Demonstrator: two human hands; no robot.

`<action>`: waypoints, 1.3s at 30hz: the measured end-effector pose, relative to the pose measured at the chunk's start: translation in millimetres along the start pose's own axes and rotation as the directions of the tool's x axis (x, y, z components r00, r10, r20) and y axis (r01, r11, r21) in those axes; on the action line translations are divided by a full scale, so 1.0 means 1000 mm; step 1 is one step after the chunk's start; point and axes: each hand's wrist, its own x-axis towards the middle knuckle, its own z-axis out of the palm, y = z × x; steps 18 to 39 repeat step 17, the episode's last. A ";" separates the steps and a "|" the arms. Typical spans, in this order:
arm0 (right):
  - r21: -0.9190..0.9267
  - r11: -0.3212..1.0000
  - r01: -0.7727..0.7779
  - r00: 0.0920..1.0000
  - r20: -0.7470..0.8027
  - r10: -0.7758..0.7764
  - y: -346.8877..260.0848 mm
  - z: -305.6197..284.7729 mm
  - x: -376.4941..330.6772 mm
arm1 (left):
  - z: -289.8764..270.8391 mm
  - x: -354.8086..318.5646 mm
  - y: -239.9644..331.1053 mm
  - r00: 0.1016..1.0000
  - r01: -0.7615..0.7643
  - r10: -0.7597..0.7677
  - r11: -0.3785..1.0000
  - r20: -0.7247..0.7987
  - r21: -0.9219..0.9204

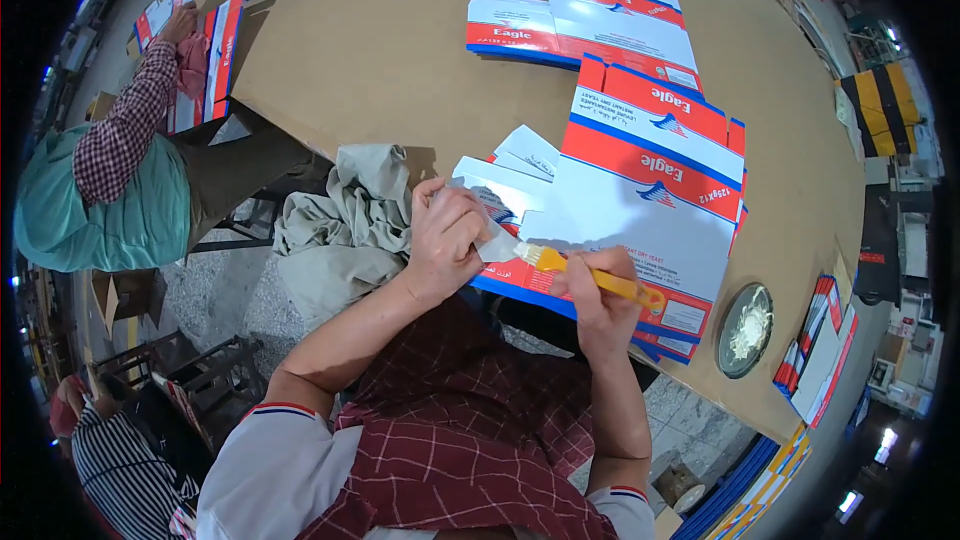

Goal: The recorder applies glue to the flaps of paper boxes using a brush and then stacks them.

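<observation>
My left hand (446, 240) is closed on a small pale flap (498, 246) at the near left of the flat printed cartons; whether it is a carton flap or a loose paper, I cannot tell. In my right hand (604, 310) is a flat brush with a yellow handle (628, 287) and pale bristles (527, 252). The bristle tips are at the flap, close to my left fingers. Under both hands lies a stack of red, white and blue flattened cartons (640, 220). A smaller white-faced carton piece (528, 152) sticks out behind my left hand.
A round dish (727, 360) with white paste (748, 332) stands right of the stack. More flattened cartons (620, 25) lie farther back on the brown table (400, 60). Greyish cloth (345, 210) hangs at the table's left edge. A co-worker (110, 180) handles cartons at far left.
</observation>
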 end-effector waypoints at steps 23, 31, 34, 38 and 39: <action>0.695 0.708 0.126 0.851 -0.443 0.283 0.036 -0.030 0.017 | -0.014 0.020 0.017 1.000 0.023 -0.023 1.000 0.019 -0.011; 0.695 0.708 0.126 0.851 -0.443 0.283 0.036 -0.030 0.017 | -0.014 0.020 0.017 1.000 0.023 -0.023 1.000 0.019 -0.011; 0.695 0.708 0.126 0.851 -0.443 0.283 0.036 -0.030 0.017 | -0.014 0.020 0.017 1.000 0.023 -0.023 1.000 0.019 -0.011; 0.695 0.708 0.126 0.851 -0.443 0.283 0.036 -0.030 0.017 | -0.014 0.020 0.017 1.000 0.023 -0.023 1.000 0.019 -0.011; 0.695 0.708 0.126 0.851 -0.443 0.283 0.036 -0.030 0.017 | -0.014 0.020 0.017 1.000 0.023 -0.023 1.000 0.019 -0.011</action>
